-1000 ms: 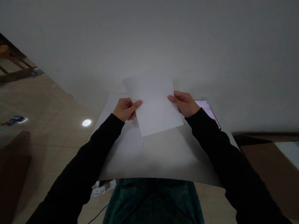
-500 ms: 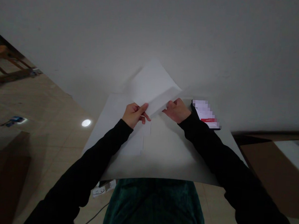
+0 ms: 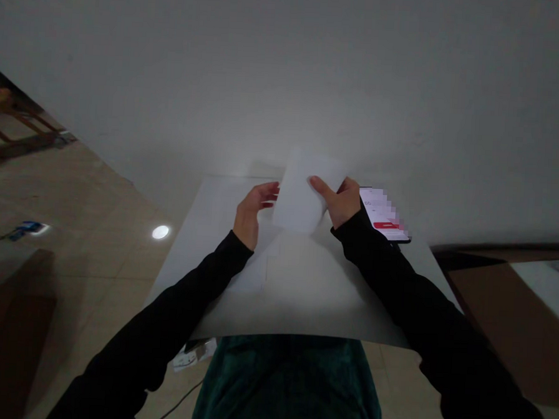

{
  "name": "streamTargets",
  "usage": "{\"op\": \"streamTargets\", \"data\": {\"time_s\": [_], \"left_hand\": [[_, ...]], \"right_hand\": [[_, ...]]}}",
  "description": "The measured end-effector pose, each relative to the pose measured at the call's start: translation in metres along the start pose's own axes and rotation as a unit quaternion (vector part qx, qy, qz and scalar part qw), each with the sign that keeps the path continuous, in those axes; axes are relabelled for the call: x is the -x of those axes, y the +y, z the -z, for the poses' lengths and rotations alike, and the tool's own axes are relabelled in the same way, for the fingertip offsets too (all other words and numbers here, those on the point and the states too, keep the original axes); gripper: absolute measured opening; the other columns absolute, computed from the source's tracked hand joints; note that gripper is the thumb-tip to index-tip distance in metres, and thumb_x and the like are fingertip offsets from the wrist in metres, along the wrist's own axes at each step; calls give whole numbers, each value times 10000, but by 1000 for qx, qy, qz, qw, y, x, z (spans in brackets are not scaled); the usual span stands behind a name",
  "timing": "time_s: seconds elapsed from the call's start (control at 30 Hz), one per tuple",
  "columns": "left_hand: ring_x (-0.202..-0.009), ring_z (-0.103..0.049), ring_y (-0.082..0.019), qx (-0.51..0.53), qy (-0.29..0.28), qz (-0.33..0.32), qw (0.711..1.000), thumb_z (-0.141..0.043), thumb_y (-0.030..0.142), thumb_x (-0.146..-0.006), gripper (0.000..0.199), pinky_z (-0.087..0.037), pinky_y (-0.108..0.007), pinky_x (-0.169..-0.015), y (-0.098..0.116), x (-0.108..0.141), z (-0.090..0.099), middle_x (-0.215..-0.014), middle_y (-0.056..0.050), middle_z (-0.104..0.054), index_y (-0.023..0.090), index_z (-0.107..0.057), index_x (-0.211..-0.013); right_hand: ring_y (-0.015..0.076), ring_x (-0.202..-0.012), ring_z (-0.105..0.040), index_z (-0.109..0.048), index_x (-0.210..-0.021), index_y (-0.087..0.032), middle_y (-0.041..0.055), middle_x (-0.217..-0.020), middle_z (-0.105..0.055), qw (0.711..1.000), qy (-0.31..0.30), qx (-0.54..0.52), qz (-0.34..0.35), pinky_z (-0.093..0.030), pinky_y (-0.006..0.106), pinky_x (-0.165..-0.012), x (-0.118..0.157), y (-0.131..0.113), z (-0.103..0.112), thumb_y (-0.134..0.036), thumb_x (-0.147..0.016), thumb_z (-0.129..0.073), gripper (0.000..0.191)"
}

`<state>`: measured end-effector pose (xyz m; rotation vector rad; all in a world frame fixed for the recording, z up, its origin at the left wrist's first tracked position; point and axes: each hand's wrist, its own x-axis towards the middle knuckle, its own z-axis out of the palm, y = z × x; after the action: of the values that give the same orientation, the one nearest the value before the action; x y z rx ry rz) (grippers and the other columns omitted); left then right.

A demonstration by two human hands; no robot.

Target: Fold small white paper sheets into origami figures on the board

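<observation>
A sheet of white paper [image 3: 298,201] is raised above the white table, smaller in outline and apparently folded. My right hand [image 3: 343,200] grips its right side, thumb lying on the face and fingers behind. Beside the paper's left edge is my left hand [image 3: 255,209], fingers stretched towards it and slightly apart; whether the fingertips touch the edge is hard to see. More white paper [image 3: 214,212] lies flat on the table under and left of my left hand.
A phone [image 3: 386,218] with a lit screen lies right of my right hand. The table [image 3: 321,299] stands against a pale wall [image 3: 287,66]. On the tiled floor at left is a wooden stool [image 3: 12,120]. A brown box [image 3: 503,321] is at right.
The paper has turned from slanted to nearly upright and looks narrower. My left hand has let go of its lower edge, and my right thumb now presses on its face.
</observation>
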<state>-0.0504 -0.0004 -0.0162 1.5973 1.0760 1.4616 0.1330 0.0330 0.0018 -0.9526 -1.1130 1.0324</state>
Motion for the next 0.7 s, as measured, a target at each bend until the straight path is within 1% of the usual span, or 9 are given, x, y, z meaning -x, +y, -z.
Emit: {"op": "streamTargets", "data": {"time_s": [0.03,0.1,0.2,0.27,0.4,0.47,0.53,0.6,0.7], "left_hand": [[-973,-646,-210,-4,13,-24,1000,-296,556,-932,520,-525,-375,-820,1,-1,1,-1119,-117,-664,182,-581,-1155],[-985,-635,-201,-11,9,-54,998,-442,522,-905,435,-502,-371,-864,5,-2,-1,-1111,-107,-657,190,-574,-1154],[-998,-622,-202,-3,-40,-60,997,-554,465,-873,375,-497,-359,-869,9,-2,-11,-1115,-101,-644,201,-561,-1139],[-975,-624,-204,16,-49,-49,997,-533,463,-887,339,-503,-358,-848,9,-5,-20,-1093,-95,-649,205,-567,-1105],[-922,-612,-200,17,3,-68,998,-517,473,-892,307,-487,-346,-824,6,-16,-29,-981,-75,-655,193,-578,-1003],[-903,-597,-195,7,6,-70,998,-506,470,-897,294,-473,-340,-822,3,-19,-31,-946,-66,-637,191,-567,-963],[-890,-581,-189,5,3,-55,998,-489,462,-904,276,-466,-335,-817,-2,-17,-35,-927,-58,-609,193,-542,-943],[-873,-567,-179,20,5,-36,999,-488,447,-905,253,-463,-326,-810,-6,-11,-40,-921,-49,-582,201,-506,-960],[-839,-548,-164,25,7,-32,999,-484,440,-913,235,-459,-311,-791,-9,-4,-49,-896,-40,-553,212,-476,-968]], "right_hand": [[235,-816,-679,-664,-850,-175,93,-921,-723,1000,-2,24,13,-566,419,-749,2,-1,1,-489,-589,-790,427],[231,-784,-674,-678,-847,-186,78,-878,-725,997,-7,70,36,-560,418,-730,8,-3,1,-480,-603,-783,397],[227,-775,-662,-680,-850,-202,60,-847,-721,991,-6,113,71,-552,410,-726,18,-3,-3,-471,-627,-769,361],[221,-788,-656,-672,-871,-213,52,-859,-716,989,-2,118,94,-550,400,-739,23,-1,-6,-465,-649,-754,346],[207,-860,-659,-654,-946,-215,61,-955,-710,990,-31,69,115,-542,380,-812,30,7,-6,-445,-706,-715,338],[204,-878,-663,-654,-967,-213,64,-980,-712,992,-38,51,109,-541,376,-830,32,16,-3,-444,-713,-708,348],[207,-852,-670,-661,-965,-209,63,-957,-722,994,-18,61,87,-549,382,-810,33,25,0,-463,-706,-706,366],[217,-787,-673,-678,-904,-196,64,-881,-733,993,10,94,65,-560,393,-760,33,33,2,-485,-687,-711,362],[225,-719,-667,-693,-816,-195,62,-794,-734,988,40,141,56,-566,396,-700,33,35,3,-496,-659,-725,341]]}}
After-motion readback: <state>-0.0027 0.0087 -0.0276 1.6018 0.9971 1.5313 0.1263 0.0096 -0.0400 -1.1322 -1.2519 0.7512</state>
